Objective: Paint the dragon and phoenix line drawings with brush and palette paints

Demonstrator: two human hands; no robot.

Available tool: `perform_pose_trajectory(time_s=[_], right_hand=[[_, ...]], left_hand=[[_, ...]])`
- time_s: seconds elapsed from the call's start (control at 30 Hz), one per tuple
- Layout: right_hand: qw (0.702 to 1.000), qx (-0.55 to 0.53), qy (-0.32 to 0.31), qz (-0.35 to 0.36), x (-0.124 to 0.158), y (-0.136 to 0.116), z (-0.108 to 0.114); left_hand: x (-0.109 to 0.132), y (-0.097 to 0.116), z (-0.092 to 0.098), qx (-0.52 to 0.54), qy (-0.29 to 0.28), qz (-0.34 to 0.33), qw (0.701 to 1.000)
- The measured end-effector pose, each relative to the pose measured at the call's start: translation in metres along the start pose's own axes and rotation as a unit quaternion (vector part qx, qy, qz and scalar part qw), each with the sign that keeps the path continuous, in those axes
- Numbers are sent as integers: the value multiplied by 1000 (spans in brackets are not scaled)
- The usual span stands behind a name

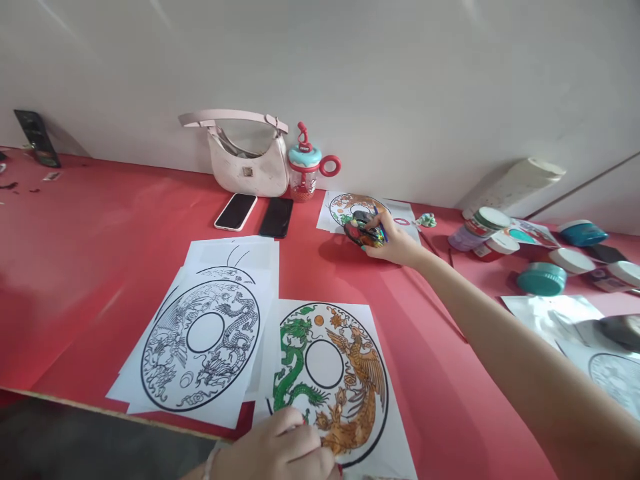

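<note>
My right hand [395,243] is stretched far across the red table [100,267] and closed on a dark, multicoloured round object [361,232] plus a blue pen, just in front of a small coloured drawing sheet [345,207]. My left hand [280,450] rests near me with fingers curled, pressing on the lower edge of a coloured dragon-and-phoenix sheet [330,367]. To its left lies a stack of uncoloured sheets [200,347] with the same round design.
A pink handbag [245,160] and a small bottle with a red ring handle [305,170] stand against the wall. Two phones [255,215] lie before them. Paint jars with white and teal lids [540,277] crowd the right side, beside more printed sheets [590,333].
</note>
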State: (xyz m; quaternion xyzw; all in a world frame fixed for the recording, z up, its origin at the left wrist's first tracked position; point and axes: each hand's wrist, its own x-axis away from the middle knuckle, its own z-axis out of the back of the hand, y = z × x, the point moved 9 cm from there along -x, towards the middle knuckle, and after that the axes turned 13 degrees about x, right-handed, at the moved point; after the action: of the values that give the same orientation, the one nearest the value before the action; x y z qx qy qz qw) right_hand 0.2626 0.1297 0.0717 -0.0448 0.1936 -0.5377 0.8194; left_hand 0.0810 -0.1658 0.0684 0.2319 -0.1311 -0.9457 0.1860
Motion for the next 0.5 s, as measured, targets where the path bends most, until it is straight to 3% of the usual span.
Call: perform_pose_trajectory(time_s=[0.2, 0.3, 0.4, 0.5], right_hand=[[998, -50, 42, -25, 3, 11, 21], [996, -62, 66, -19, 5, 13, 29], [994, -73, 81, -15, 6, 14, 32], [993, -86, 83, -15, 5, 14, 31]], left_hand=[[-18, 5, -6, 26, -19, -60, 998], [-22, -4, -11, 82, -43, -43, 995], [-29, -42, -16, 182, -111, 41, 976], [-43, -105, -17, 166, -168, 162, 958]])
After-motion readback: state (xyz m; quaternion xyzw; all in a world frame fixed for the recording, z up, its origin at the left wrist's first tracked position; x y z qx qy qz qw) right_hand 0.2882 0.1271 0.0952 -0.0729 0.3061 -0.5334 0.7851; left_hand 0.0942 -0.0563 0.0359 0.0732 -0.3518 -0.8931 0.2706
